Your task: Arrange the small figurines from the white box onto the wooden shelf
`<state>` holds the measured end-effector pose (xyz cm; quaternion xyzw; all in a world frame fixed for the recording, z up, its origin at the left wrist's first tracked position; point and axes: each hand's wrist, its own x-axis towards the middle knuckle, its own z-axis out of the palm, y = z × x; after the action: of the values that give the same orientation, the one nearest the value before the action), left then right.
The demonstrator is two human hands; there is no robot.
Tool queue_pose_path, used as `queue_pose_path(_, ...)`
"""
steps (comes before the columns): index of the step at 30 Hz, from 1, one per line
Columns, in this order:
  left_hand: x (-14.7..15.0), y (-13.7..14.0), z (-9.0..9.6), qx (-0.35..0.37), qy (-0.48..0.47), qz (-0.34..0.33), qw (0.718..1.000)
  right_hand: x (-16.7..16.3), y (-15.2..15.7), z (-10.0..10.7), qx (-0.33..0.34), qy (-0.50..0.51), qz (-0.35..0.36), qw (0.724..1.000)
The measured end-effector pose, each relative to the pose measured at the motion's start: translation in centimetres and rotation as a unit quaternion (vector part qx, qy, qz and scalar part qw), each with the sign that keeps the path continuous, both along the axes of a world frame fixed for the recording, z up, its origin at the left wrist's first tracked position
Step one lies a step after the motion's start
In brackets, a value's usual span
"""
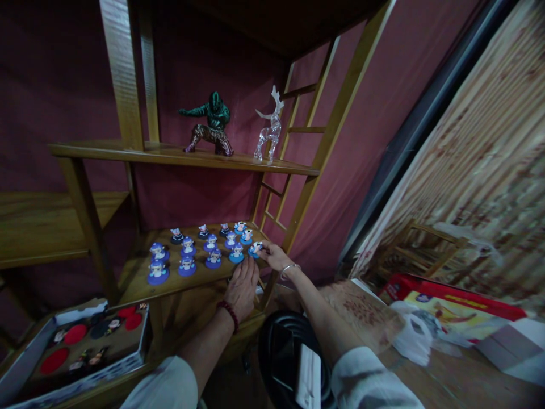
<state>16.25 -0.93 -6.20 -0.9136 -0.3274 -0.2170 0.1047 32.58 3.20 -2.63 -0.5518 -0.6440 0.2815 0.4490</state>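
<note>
My right hand (pixel 276 257) grips a small blue-based figurine (pixel 255 249) at the right front of the lower shelf (pixel 179 288). Close to it, my left hand (pixel 243 287) lies with fingers stretched out at the shelf's front edge, holding nothing. Just beyond its fingertips stands another blue-based figurine (pixel 236 254). Purple-based figurines (pixel 213 259) stand in rows to the left. Behind them are a few dark-based figurines (pixel 203 230). Two more light-blue-based figurines (pixel 246 237) line the right side.
On the shelf above stand a green and bronze crouching statue (pixel 213 125) and a clear deer figure (pixel 269 130). An open box (pixel 140 346) with red discs and figurines sits lower left. A black round stool (pixel 272 341) is below my arms. A red package (pixel 460 301) lies at right.
</note>
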Motion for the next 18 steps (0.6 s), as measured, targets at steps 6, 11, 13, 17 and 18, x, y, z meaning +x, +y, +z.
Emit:
queue_pose_path(6,-0.02,0.01,0.09,-0.006,0.009,0.001,1.000,0.21,0.09,-0.04,-0.001,-0.046,-0.003,0.999)
queue_pose_path(11,-0.02,0.03,0.06,-0.004,0.003,0.000,1.000,0.39,0.23,-0.07,0.017,-0.066,0.005,0.998)
queue_pose_path(13,-0.03,0.05,0.04,-0.002,-0.001,0.000,1.000,0.39,0.27,-0.07,0.020,-0.072,0.000,0.997)
queue_pose_path(17,-0.05,0.06,0.10,0.000,0.004,0.000,1.000,0.32,0.21,-0.12,0.032,-0.077,-0.012,0.996)
queue_pose_path(18,-0.06,0.05,0.15,0.000,0.005,0.000,1.000,0.29,0.17,-0.13,0.035,-0.077,-0.013,0.996)
